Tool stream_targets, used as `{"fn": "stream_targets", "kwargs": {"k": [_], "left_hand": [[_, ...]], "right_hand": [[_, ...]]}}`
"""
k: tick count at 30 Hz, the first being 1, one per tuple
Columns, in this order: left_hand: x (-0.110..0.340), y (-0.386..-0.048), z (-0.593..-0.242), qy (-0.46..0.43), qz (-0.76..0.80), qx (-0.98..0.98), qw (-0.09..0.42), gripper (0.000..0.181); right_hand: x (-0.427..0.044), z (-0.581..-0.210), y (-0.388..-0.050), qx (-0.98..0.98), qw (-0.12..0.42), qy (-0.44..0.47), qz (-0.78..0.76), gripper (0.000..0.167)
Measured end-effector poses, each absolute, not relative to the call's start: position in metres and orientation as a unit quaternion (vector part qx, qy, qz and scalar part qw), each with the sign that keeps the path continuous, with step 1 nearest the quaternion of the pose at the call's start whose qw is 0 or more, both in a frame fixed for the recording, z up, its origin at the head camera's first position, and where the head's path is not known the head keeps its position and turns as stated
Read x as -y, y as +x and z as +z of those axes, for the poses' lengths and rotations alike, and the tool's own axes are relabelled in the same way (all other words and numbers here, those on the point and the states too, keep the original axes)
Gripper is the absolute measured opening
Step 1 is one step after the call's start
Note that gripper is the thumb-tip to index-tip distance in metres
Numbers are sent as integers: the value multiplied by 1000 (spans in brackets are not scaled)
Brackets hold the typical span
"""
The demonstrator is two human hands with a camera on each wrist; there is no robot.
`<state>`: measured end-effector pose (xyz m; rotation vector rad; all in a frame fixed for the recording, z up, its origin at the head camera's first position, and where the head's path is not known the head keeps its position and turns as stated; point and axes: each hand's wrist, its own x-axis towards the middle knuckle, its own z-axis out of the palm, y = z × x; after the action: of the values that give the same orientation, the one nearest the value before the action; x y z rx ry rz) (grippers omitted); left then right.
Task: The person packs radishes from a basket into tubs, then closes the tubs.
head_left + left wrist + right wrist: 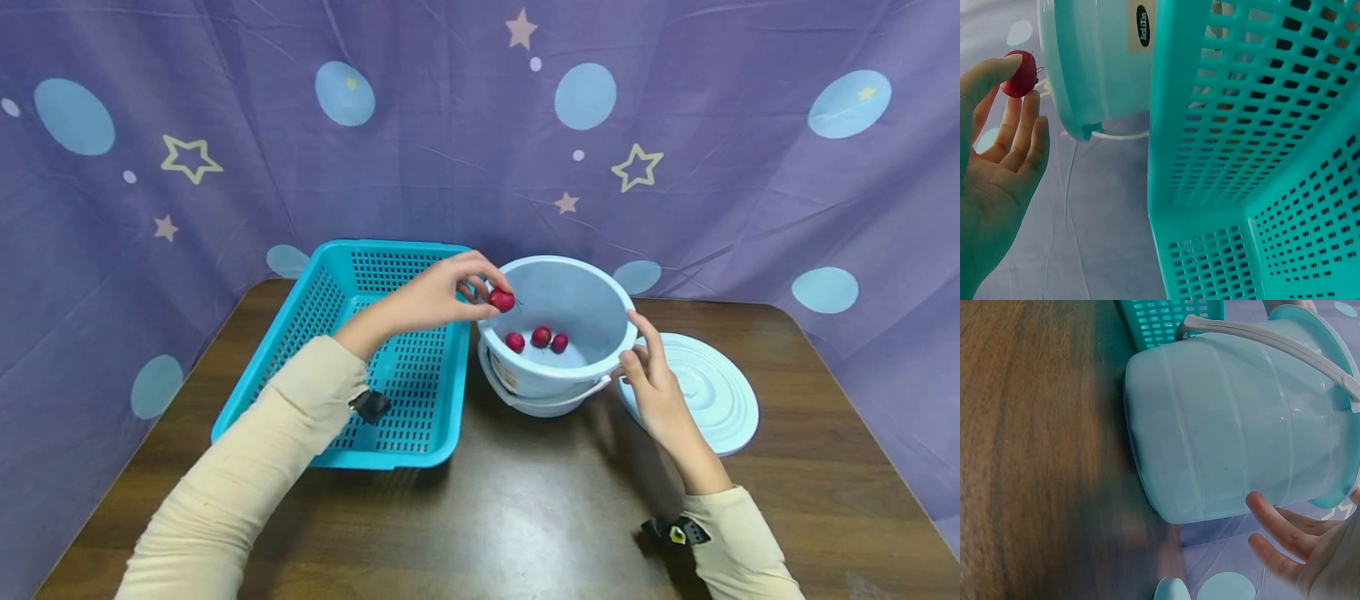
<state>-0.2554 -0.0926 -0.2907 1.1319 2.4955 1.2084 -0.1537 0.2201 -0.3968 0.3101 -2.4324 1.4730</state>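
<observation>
My left hand [450, 292] pinches a red radish [502, 300] between thumb and fingers, over the left rim of the light blue bucket [551, 375]. A thin root shows on that radish in the left wrist view, where the other fingers extend below it. Three more radishes [541, 337] lie on the bucket's floor. At the bucket's right rim, my right hand [656, 392] rests its fingertips. The right wrist view shows two of its fingers [1282, 528] fairly straight along the outer wall; its thumb is not clearly visible there.
A turquoise perforated basket [455, 417] stands left of the bucket, beneath my left forearm. Right of the bucket, a round pale blue lid [712, 392] lies on the brown wooden table [510, 517]. The bucket's handle [517, 403] hangs down in front. A purple patterned curtain [465, 183] closes off the back.
</observation>
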Motion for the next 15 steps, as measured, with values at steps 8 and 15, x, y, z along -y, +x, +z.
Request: {"fn": "stream_targets", "kwargs": {"k": [8,15], "left_hand": [[76,-246,-290,400,381,-829,87,27],[63,-240,-295,428,374,-817,102,26]], "right_hand": [[-220,-397,-155,840,139,106,514,52],[-220,-397,-154,842,139,105,510,52]]}}
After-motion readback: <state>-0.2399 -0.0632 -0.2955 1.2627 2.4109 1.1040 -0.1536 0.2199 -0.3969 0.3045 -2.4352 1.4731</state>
